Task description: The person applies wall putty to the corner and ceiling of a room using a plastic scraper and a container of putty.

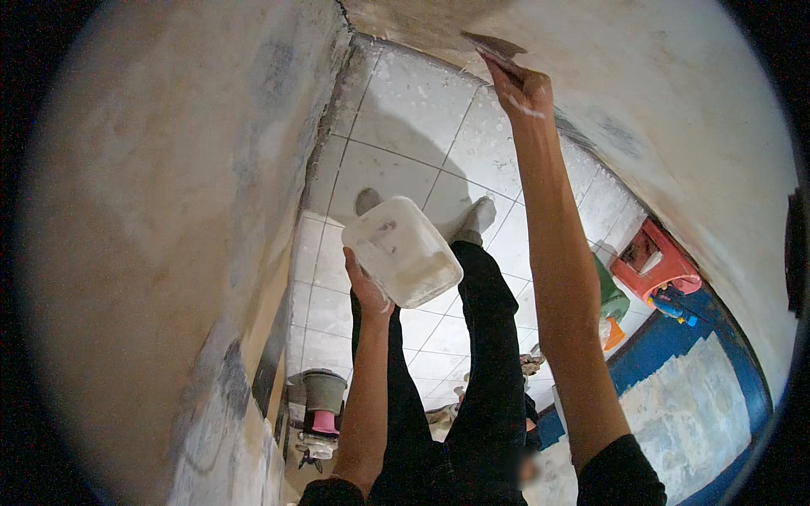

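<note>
My left hand point(368, 285) grips a white rectangular plastic tub point(405, 249) by its near left side, thumb along the rim. Whitish paste smears the inside of this tub, and my other left fingers are hidden beneath it. Up at the far wall point(658, 93), my right hand point(519, 83) is closed around what looks like a thin, dark putty knife point(494, 44), held flat against the surface. Its handle is mostly covered by my fingers, and a shadow there blurs its outline. White smears mark both hands.
A patchy wall point(169, 194) rises close on my left and meets the far wall in a corner. White floor tiles point(392, 173) carry pale spatters. A red plastic stool point(658, 261) stands right, near a blue surface point(641, 354). A grey bucket point(324, 392) sits behind me, left.
</note>
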`<state>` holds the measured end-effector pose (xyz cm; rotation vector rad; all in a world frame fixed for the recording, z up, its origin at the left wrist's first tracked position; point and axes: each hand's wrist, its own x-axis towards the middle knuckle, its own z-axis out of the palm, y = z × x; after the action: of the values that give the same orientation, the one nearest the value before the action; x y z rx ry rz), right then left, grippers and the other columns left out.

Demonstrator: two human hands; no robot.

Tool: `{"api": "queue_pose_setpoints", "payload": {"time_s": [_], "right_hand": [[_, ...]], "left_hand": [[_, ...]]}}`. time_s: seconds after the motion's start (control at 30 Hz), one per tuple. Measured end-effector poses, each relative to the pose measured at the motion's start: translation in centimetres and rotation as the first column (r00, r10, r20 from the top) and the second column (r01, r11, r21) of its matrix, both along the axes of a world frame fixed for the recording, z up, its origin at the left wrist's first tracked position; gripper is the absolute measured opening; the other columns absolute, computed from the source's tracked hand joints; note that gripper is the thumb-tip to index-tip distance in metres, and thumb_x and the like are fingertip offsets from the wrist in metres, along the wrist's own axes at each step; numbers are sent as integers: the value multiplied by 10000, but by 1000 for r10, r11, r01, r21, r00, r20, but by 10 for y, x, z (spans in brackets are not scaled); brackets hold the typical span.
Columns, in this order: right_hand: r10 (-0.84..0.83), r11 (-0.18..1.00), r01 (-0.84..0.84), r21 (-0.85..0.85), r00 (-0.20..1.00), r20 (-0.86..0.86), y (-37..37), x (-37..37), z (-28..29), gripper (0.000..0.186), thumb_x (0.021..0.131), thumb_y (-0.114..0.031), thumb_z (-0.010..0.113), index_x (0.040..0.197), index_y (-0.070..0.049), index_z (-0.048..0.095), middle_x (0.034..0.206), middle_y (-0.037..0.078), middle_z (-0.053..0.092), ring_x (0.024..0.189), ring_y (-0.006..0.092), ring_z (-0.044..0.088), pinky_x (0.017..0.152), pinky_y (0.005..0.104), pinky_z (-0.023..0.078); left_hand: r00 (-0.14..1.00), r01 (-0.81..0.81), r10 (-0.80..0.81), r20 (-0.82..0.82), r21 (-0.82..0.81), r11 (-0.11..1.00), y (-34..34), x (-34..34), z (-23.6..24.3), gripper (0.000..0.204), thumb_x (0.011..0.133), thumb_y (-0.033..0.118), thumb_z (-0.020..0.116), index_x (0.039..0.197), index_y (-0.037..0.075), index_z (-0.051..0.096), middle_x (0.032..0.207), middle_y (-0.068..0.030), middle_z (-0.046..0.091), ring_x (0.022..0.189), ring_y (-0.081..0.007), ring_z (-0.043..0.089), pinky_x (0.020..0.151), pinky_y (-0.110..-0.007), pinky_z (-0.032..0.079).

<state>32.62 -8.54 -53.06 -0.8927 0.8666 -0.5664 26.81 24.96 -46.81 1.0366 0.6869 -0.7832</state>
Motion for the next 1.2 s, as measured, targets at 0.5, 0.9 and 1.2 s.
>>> {"api": "queue_pose_setpoints", "payload": {"time_s": [0.5, 0.9, 1.2], "right_hand": [[-126, 966, -23, 257, 828, 547, -25, 12, -26, 241, 870, 14, 390, 1085, 98, 461, 1128, 249, 496, 1082, 357, 489, 984, 475, 406], [-237, 708, -387, 591, 658, 715, -10, -27, -65, 348, 915, 7, 358, 1240, 127, 324, 1230, 299, 392, 1187, 395, 394, 1051, 489, 333], [195, 922, -206, -327, 979, -65, -1, -32, -32, 358, 882, -197, 498, 1097, 87, 530, 1129, 235, 549, 1080, 338, 518, 962, 391, 421]], "left_hand": [[998, 9, -11, -56, -39, 999, 0, -46, -65, 594, 920, 512, 344, 1313, 67, 348, 1280, -127, 439, 1169, -282, 439, 994, -422, 356], [990, 39, -47, -132, -62, 997, -12, -67, -73, 640, 896, 555, 382, 1258, 28, 412, 1215, -106, 497, 1128, -222, 475, 983, -358, 352], [995, 29, -39, -97, -109, 994, 4, -71, -88, 620, 913, 535, 351, 1272, 31, 392, 1226, -115, 492, 1127, -237, 484, 980, -368, 364]]}}
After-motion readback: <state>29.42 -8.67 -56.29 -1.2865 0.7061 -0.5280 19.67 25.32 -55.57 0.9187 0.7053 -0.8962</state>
